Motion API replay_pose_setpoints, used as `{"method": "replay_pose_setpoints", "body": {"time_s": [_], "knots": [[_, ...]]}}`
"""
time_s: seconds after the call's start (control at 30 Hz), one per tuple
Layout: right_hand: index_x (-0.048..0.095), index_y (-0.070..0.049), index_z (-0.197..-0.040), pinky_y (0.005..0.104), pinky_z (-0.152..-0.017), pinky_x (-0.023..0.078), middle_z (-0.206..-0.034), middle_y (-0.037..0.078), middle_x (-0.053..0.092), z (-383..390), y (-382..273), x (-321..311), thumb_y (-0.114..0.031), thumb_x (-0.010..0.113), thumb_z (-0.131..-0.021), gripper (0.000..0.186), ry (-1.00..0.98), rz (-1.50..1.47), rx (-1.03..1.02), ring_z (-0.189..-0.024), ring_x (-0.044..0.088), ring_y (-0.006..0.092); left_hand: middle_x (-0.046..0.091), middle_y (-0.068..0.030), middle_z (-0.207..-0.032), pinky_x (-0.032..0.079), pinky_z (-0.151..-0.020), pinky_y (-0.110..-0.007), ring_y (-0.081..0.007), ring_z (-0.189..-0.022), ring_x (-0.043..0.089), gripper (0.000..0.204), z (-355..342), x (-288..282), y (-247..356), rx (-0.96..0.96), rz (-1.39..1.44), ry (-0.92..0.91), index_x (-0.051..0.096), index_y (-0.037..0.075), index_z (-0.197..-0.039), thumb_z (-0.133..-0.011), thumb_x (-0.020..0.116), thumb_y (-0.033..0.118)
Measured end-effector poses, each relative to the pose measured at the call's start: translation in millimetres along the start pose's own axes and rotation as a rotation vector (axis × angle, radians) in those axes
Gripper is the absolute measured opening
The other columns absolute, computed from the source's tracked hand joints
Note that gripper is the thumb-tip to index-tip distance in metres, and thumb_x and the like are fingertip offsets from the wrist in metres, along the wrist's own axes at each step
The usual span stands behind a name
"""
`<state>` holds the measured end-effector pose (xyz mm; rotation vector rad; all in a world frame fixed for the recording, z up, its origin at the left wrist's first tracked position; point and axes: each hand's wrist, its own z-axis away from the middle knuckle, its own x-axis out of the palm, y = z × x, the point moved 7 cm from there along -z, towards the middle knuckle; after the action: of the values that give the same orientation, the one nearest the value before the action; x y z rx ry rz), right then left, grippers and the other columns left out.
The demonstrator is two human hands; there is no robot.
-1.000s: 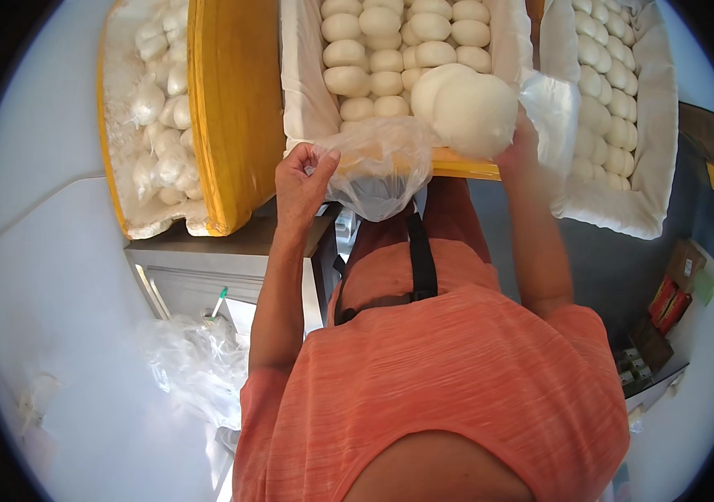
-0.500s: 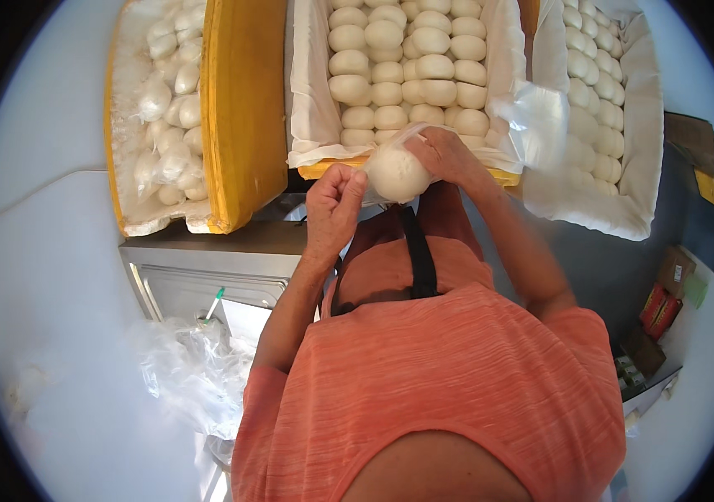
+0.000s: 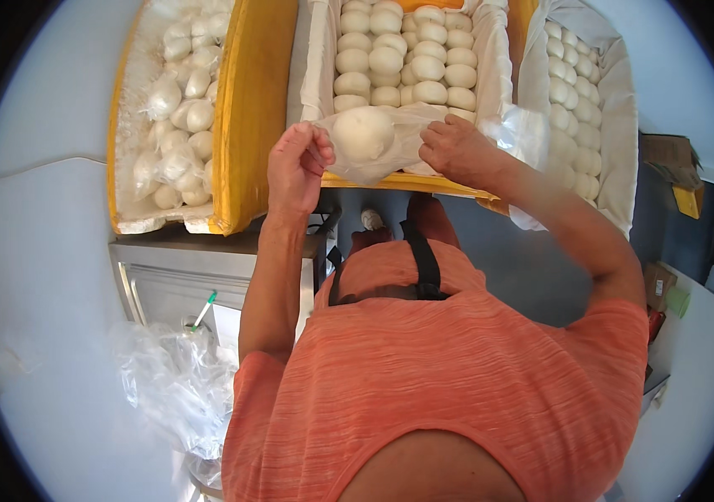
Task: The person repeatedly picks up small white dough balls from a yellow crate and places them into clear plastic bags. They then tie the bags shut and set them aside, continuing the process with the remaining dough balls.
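Three boxes span the top. At 10 o'clock, a yellow-walled box (image 3: 252, 117) holds many bagged, round white buns, overlapping too much to count. At 12 o'clock, a cloth-lined box (image 3: 441, 186) shows smooth, domed buns (image 3: 386, 60) in about four columns, with lower ones partly hidden. At 2 o'clock stands another box (image 3: 621, 142), lined in creased pale cloth and packed with rows of buns. One metal cabinet (image 3: 177, 284) sits near 9 o'clock, and one crinkled heap of clear plastic (image 3: 177, 385) at 8. One thin, translucent plastic bag (image 3: 407, 151) is at 12 o'clock, over the middle box's near edge; at least one round bun (image 3: 363, 134) is inside. The left hand (image 3: 300, 167), at 11, pinches one side; the right hand (image 3: 466, 155), between 1 and 2, pinches the other. One slim green-and-white pen (image 3: 204, 309) is between 8 and 9.
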<state>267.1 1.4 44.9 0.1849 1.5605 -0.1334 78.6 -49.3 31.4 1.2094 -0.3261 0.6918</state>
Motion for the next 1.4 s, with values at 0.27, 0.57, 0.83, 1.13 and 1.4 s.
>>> {"method": "replay_pose_setpoints", "body": {"time_s": [0.27,0.57,0.83,1.13,1.4], "knots": [[0.050,-0.008,-0.072,0.0326,-0.063,0.044,-0.070,0.005,0.052,6,2,-8,-0.011,0.060,-0.070,0.011,-0.039,-0.099,0.015,-0.072,0.054,0.0203,0.056,-0.0018,-0.069,0.041,-0.056,-0.025,-0.0082,-0.056,0.047,0.020,1,-9,8,-0.001,-0.134,0.006,0.058,0.004,-0.082,-0.094,0.055,0.020],[0.049,-0.009,-0.073,0.0320,-0.067,0.041,-0.066,0.003,0.050,3,-31,-68,-0.007,0.058,-0.070,0.010,0.236,-0.366,-0.167,-0.068,0.052,0.0204,0.056,0.0000,-0.070,0.034,-0.048,-0.020,-0.0052,-0.053,0.044,0.024,20,-10,30,-0.001,-0.280,-0.021,0.058,0.005,-0.080,-0.094,0.056,0.025],[0.049,-0.008,-0.073,0.0345,-0.077,0.043,-0.065,0.003,0.046,-9,-40,-101,-0.008,0.063,-0.068,0.015,0.321,-0.114,-0.266,-0.070,0.050,0.0200,0.061,-0.0030,-0.077,0.036,-0.050,-0.018,-0.0052,-0.055,0.045,0.029,40,13,63,0.071,-0.550,-0.098,0.063,0.003,-0.091,-0.095,0.051,0.029],[0.056,0.000,-0.099,0.0264,-0.056,0.044,-0.079,0.004,0.058,-46,-4,-96,-0.012,0.074,-0.077,0.031,0.501,-1.026,0.411,-0.061,0.052,0.0125,0.065,-0.0106,-0.100,0.050,-0.065,-0.023,-0.0134,-0.079,0.063,0.032,48,35,41,0.156,-0.421,-0.217,0.057,-0.004,-0.120,-0.092,0.055,0.011],[0.043,0.001,-0.128,0.0200,-0.046,0.037,-0.079,0.003,0.061,-40,-31,-63,-0.008,0.071,-0.080,0.057,0.280,-1.921,0.659,-0.056,0.047,0.0049,0.065,-0.0041,-0.088,0.046,-0.065,-0.020,-0.0054,-0.073,0.056,0.036,38,43,7,0.070,-0.379,-0.204,0.060,-0.002,-0.117,-0.083,0.068,0.008]]}}
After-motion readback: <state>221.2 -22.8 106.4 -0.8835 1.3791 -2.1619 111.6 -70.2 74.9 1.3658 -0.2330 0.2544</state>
